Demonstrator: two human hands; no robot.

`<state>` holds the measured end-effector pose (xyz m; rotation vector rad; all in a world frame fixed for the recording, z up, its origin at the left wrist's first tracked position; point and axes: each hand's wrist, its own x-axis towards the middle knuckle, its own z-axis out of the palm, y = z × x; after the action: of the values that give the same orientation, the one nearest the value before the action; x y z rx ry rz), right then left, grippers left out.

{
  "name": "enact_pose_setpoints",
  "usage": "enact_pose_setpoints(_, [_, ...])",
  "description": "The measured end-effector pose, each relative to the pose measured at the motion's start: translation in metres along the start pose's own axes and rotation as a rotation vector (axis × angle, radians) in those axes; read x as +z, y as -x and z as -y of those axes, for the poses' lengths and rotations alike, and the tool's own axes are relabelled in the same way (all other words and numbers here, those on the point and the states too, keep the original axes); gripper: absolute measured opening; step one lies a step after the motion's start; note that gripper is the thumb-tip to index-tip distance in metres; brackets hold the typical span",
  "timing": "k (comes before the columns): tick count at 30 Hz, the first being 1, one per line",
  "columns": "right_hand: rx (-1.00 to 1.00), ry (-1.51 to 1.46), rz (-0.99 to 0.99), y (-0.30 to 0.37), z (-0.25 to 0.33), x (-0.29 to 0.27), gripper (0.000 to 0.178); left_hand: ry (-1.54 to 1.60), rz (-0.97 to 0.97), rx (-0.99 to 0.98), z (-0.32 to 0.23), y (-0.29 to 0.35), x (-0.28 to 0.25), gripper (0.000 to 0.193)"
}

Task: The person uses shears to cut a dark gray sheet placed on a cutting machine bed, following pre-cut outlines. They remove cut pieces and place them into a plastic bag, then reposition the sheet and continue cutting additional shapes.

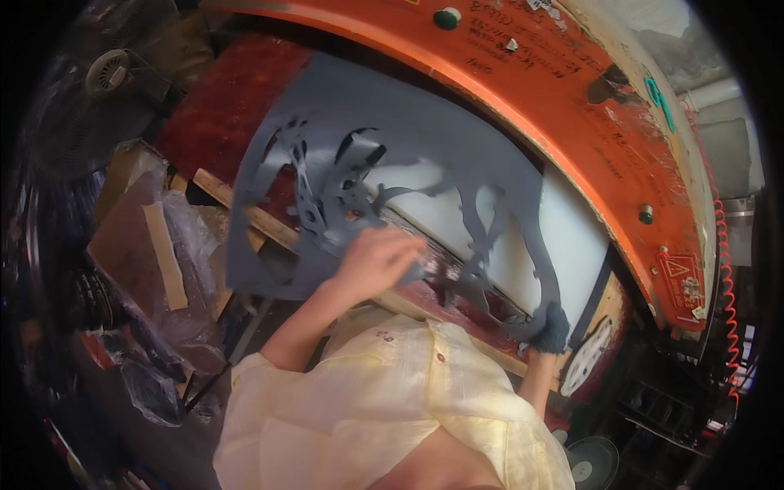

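A thin, flexible grey sheet [433, 98] with many cut-out openings spreads across the work surface, its near part reduced to narrow strips. My left hand [378, 260], bare, is over the sheet's near middle with fingers curled together; whatever lies in them is hidden. In a dark glove, my right hand [552, 328] grips the sheet's strip at the near right corner. Beneath the openings shows a white board [572, 237], and to its left a dark red surface [233, 106].
An orange machine beam [555, 106] with round knobs arches over the far side. Wooden strips [245, 214] edge the table. At left are a brown board with clear plastic wrap [184, 269] and a fan [106, 73]. A white slotted disc [588, 357] stands by my right hand; a red coiled hose [723, 278] hangs at right.
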<state>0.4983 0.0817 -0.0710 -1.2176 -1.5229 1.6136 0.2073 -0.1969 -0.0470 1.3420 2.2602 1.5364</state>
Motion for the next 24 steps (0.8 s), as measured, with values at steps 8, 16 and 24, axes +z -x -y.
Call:
enact_pose_setpoints(8, [-0.411,0.785,0.782,-0.034,-0.013,0.03,0.028,-0.256,-0.784,-0.551,0.105,0.067,-0.121,0.043])
enact_pose_setpoints(16, [0.549,-0.152,0.304,-0.099,0.048,0.189,0.038,-1.05,-0.587,-0.589,0.168,0.015,-0.142,0.068])
enact_pose_setpoints(24, [0.393,-0.147,0.277,-0.101,0.037,0.214,0.03,-0.916,-0.273,-0.855,0.243,-0.017,-0.187,0.05])
